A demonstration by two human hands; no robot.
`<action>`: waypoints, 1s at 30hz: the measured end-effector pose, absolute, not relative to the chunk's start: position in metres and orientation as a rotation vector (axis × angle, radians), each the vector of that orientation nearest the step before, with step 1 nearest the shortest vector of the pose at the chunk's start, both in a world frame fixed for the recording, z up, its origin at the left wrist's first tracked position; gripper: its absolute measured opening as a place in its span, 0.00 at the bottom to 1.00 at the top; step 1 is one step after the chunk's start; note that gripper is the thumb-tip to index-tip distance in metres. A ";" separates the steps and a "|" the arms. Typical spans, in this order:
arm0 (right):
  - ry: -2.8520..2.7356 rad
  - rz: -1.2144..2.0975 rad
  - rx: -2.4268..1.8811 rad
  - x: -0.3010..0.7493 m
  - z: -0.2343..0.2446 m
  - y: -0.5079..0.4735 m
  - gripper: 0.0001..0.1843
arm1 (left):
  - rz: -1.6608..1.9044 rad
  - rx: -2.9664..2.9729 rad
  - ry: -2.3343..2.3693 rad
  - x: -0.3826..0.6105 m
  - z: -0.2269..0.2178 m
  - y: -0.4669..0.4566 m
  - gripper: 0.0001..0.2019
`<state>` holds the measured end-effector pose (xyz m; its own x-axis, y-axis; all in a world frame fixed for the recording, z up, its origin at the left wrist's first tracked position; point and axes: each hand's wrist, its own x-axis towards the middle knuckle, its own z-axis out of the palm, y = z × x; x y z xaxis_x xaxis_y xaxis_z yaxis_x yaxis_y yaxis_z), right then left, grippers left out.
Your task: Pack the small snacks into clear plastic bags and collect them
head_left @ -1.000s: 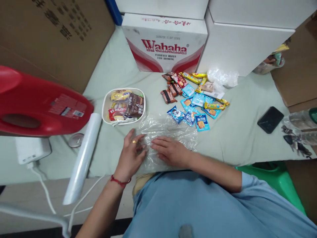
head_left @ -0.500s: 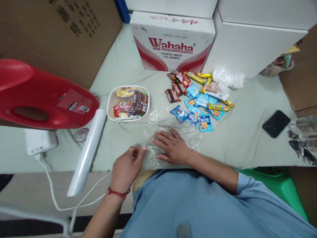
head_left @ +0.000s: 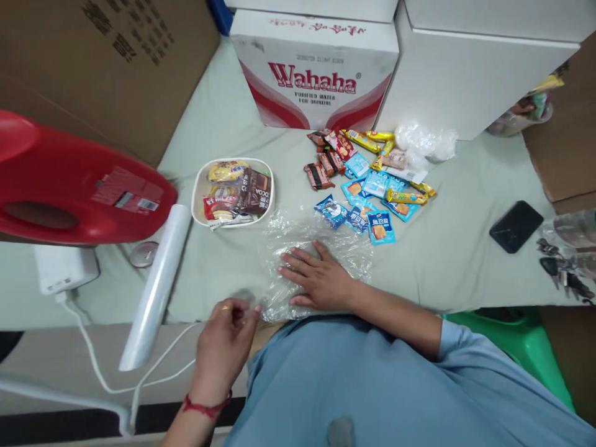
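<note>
My right hand [head_left: 316, 278] lies flat, palm down, with fingers spread on a crumpled sheet of clear plastic film [head_left: 291, 233] at the table's near edge. Just left of the film is my left hand [head_left: 228, 332], its fingers loosely curled and the thumb apart from them. Nothing shows between its fingers, and the thumb tip is close to the film's edge. Behind the film lie blue snack packets [head_left: 382, 227], brown-wrapped snacks [head_left: 319, 176] and yellow-wrapped sticks [head_left: 406, 197]. A white basket [head_left: 194, 208] to the left holds several packaged snacks.
A film roll [head_left: 156, 288], white charger [head_left: 65, 268] and red jug [head_left: 84, 180] stand left. Behind are a Wahaha carton [head_left: 316, 93] and crumpled clear plastic [head_left: 426, 141]. A black case [head_left: 516, 227] and keys [head_left: 565, 273] lie right. A green stool [head_left: 526, 354] is below.
My left hand has moved down toward the table's near edge and slightly left. My right hand stays flat on the film. The whole view has shifted slightly.
</note>
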<state>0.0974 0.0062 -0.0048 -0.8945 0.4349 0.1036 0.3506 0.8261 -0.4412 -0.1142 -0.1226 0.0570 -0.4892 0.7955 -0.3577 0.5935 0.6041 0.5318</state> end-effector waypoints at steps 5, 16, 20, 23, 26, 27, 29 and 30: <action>-2.844 0.609 -0.582 0.097 -0.005 0.003 0.35 | 0.659 1.725 2.127 -0.072 0.083 -0.088 0.18; -2.806 0.937 -0.591 0.118 0.023 0.010 0.23 | 0.372 2.114 1.982 -0.082 -0.006 -0.014 0.29; -2.419 1.249 -0.905 0.141 0.052 0.066 0.18 | 0.340 2.236 1.998 -0.079 -0.012 -0.028 0.30; -2.248 0.900 -1.425 0.145 0.069 0.134 0.18 | 0.346 2.301 2.000 -0.078 -0.017 -0.030 0.34; -2.226 0.595 -1.860 0.130 0.072 0.192 0.24 | 0.336 2.357 1.982 -0.079 -0.020 -0.029 0.38; -2.209 0.543 -1.947 0.122 0.071 0.206 0.28 | 0.332 2.371 1.983 -0.080 -0.021 -0.028 0.39; -2.179 0.498 -2.046 0.104 0.065 0.224 0.34 | 0.321 2.395 1.988 -0.081 -0.022 -0.029 0.38; -2.174 0.490 -2.066 0.096 0.062 0.229 0.37 | 0.318 2.404 1.990 -0.081 -0.022 -0.029 0.38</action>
